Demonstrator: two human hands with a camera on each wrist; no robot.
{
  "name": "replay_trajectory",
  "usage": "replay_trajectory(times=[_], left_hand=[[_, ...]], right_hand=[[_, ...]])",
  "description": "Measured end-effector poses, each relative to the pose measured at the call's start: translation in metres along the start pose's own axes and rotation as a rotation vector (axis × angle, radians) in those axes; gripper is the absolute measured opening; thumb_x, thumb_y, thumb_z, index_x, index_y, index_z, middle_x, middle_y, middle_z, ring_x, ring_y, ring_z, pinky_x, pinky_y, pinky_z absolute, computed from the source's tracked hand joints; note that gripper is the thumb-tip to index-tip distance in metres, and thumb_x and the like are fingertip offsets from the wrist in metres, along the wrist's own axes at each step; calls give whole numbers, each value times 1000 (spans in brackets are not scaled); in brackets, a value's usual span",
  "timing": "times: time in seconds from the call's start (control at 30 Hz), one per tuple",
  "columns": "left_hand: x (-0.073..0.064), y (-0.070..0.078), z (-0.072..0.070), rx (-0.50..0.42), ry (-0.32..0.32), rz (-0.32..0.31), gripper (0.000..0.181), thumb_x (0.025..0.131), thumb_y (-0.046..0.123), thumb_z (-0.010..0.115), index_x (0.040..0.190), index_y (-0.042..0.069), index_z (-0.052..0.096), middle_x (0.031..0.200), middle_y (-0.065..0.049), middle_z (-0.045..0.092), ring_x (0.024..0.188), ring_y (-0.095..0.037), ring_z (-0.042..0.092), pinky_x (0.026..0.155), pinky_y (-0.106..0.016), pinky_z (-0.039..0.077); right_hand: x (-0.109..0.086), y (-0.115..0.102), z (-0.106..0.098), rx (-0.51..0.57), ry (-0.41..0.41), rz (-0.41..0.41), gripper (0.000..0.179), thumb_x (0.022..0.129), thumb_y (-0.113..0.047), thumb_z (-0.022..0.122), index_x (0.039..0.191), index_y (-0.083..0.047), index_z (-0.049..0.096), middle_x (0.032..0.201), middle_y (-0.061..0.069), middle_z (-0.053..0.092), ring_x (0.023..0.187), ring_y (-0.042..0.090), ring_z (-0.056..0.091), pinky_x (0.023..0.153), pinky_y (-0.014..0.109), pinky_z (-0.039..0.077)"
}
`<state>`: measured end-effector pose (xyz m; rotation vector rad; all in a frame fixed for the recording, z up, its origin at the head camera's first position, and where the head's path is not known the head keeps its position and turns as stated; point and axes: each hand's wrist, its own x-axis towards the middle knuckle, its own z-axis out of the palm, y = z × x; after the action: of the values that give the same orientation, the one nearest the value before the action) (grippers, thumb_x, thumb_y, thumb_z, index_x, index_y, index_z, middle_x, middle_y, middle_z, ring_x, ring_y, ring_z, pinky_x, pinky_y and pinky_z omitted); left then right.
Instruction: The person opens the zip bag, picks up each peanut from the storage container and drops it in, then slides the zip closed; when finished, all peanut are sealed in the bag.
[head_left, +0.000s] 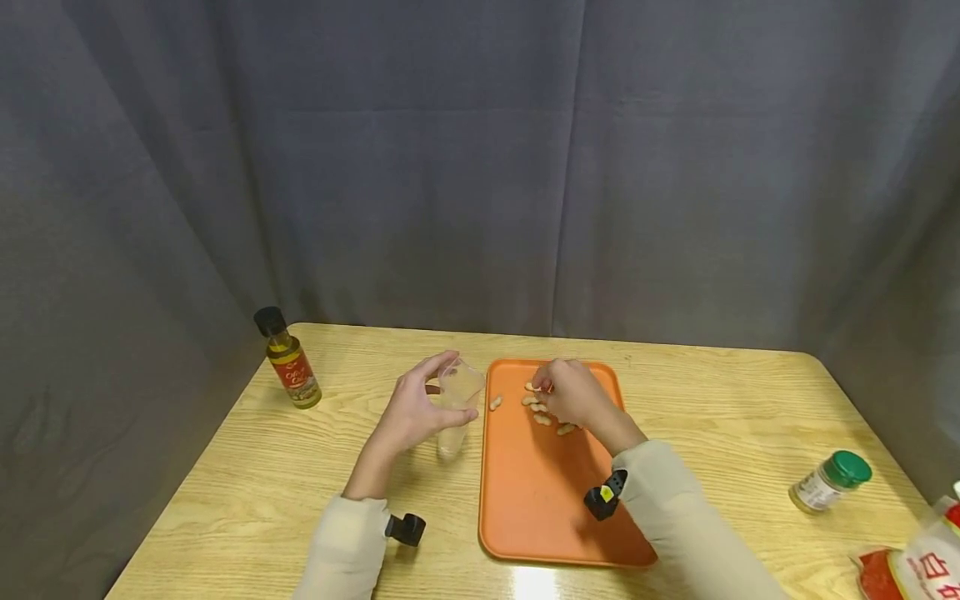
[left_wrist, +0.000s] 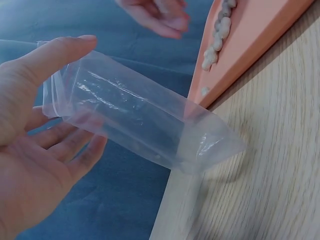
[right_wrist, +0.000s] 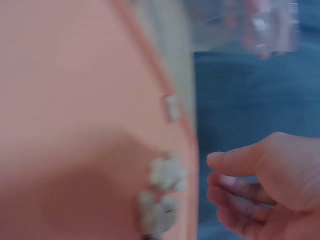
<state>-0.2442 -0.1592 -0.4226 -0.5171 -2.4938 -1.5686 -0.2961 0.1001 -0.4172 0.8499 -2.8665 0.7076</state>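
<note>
My left hand (head_left: 412,412) holds a clear plastic bag (head_left: 461,385) by its mouth, with the thumb on one side and fingers on the other. In the left wrist view the bag (left_wrist: 135,112) hangs slanted and looks empty, its lower end over the wooden table. My right hand (head_left: 573,393) is above the far part of an orange tray (head_left: 525,500), close over several unshelled peanuts (head_left: 542,419). Its thumb and fingers are loosely bent, with nothing visible between them in the right wrist view. One separate peanut (head_left: 496,403) lies by the tray's left rim.
An olive oil bottle (head_left: 294,375) with a black cap stands at the back left of the table (head_left: 262,500). At the right are a green-capped jar (head_left: 828,482) and a red and white package (head_left: 930,571). A dark curtain (head_left: 420,183) surrounds the table's back and sides.
</note>
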Motion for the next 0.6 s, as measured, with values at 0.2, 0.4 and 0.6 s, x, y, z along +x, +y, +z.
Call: replay_trajectory(times=[0.2,0.4,0.6], left_hand=[[0,0,1,-8,5,9,86,71,13,90,146,4,48,143,-10,52,126,-27,50,96,-47,47],[0,-1,0,-6,8,5,86,72,13,89,146,4,47,143,-12,52,126,-27,50,95,-47,48],[-1,0,-2,-6,5,-2,87,71,13,90,146,4,47,142,-12,53,125,-27,51,96,-45,49]], right_hand=[[0,15,24,-77,-75,-29,7,87,1,73,85,-6,75,87,7,72,73,16,64,66,31,54],[3,18,33,-118,-61,-56,18,87,3,71,74,-9,71,79,3,69,65,11,57,57,25,45],[5,18,36,-110,-76,-75,27,85,8,68,66,-11,63,75,-1,65,64,8,51,55,24,39]])
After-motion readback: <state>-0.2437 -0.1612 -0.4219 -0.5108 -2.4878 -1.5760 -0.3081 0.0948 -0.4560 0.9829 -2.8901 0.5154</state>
